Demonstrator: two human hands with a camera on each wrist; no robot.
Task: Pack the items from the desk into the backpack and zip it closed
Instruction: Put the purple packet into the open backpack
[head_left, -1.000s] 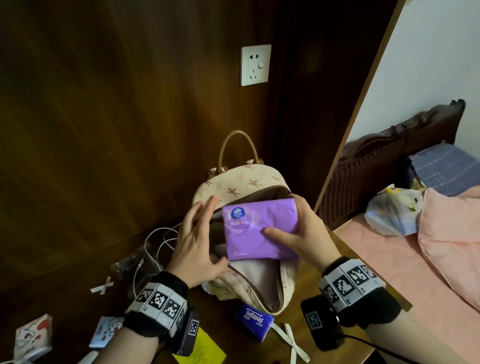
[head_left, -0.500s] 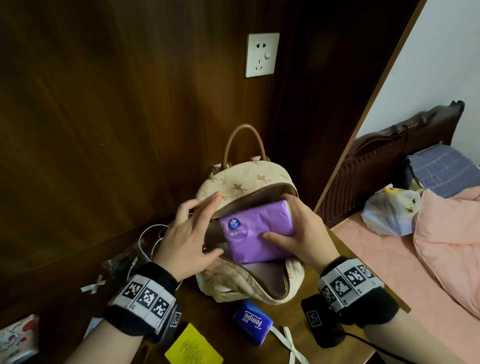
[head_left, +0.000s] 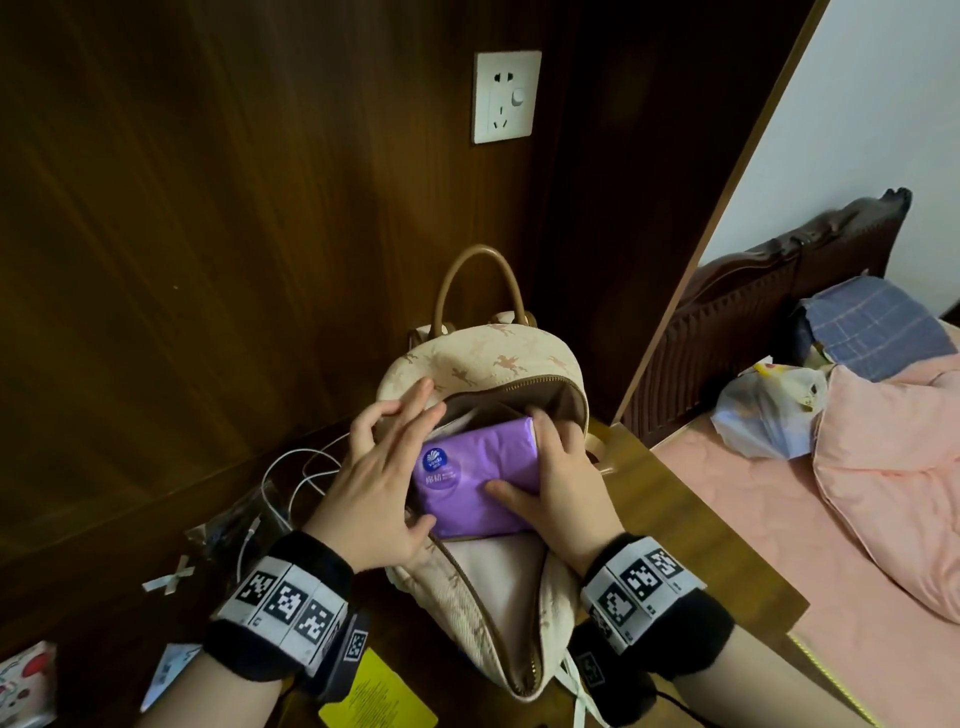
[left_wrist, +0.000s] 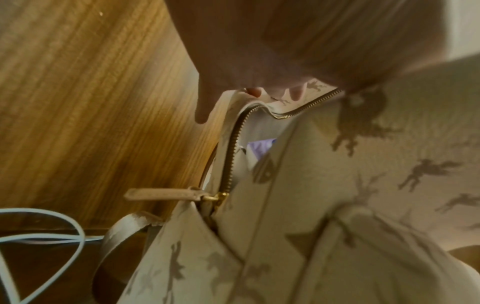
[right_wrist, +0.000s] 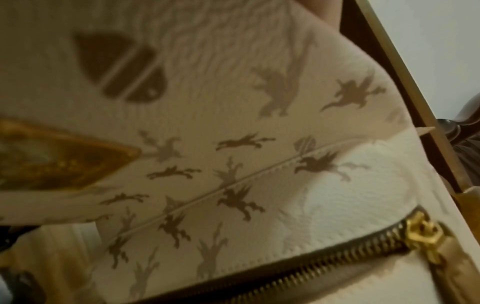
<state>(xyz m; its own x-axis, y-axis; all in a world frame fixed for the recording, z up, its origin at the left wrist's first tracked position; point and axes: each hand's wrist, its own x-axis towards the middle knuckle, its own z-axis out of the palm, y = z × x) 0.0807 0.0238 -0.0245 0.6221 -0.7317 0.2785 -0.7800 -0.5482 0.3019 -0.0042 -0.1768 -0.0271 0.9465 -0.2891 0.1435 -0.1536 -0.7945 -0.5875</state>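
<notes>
At the mouth of the backpack (head_left: 485, 371) we now have the purple tissue pack (head_left: 480, 480) sunk deeper than a second ago, its far edge tucked under the zipper rim while the near half still shows. Our right hand (head_left: 563, 486) grips it, thumb flat on top and fingers wrapped round its right end. Our left hand (head_left: 382, 486) has shifted onto the bag's left edge, fingers loosely spread and holding the opening apart, thumb touching the pack's corner. On the desk (head_left: 691, 514), the yellow card (head_left: 376, 693) now sits nearer our left wrist, and the white cable (head_left: 291, 480) lies beside the bag.
</notes>
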